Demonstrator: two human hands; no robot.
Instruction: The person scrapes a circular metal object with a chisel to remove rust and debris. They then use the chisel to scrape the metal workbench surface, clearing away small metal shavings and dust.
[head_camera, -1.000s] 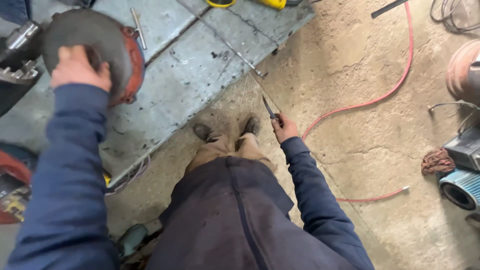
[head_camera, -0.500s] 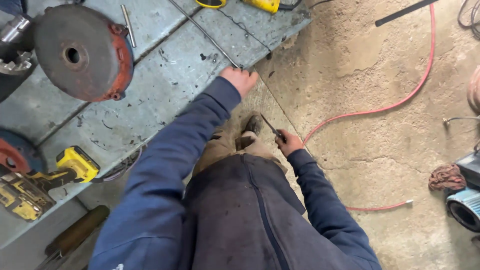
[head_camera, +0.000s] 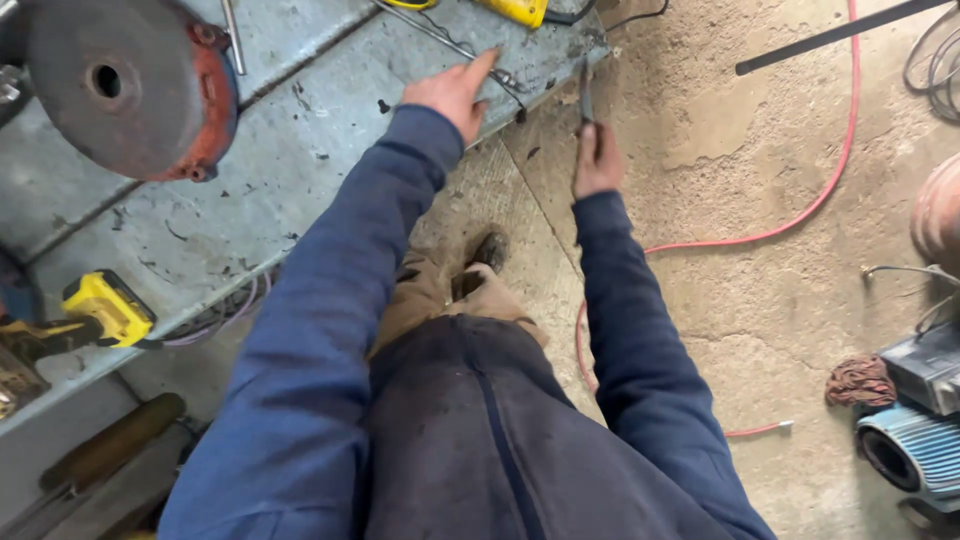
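Grey metal workbench (head_camera: 250, 210) (scuffed), rusty round disc (head_camera: 115, 85), yellow power tool (head_camera: 100, 310)

Rough concrete floor (head_camera: 780, 270) is stretching right (cracked, dusty); a grey steel plate (head_camera: 250, 200) is lying left; a red hose (head_camera: 800, 215) is snaking across; daylight is falling evenly.

The workbench (head_camera: 300, 150) is dull grey metal, scratched and flecked with dark spots. Near its left edge sits a rusty, matt metal disc (head_camera: 120, 85) with chipped red paint on its rim. The floor (head_camera: 760, 200) is rough concrete (pale, gritty). The sleeves are soft blue cloth.
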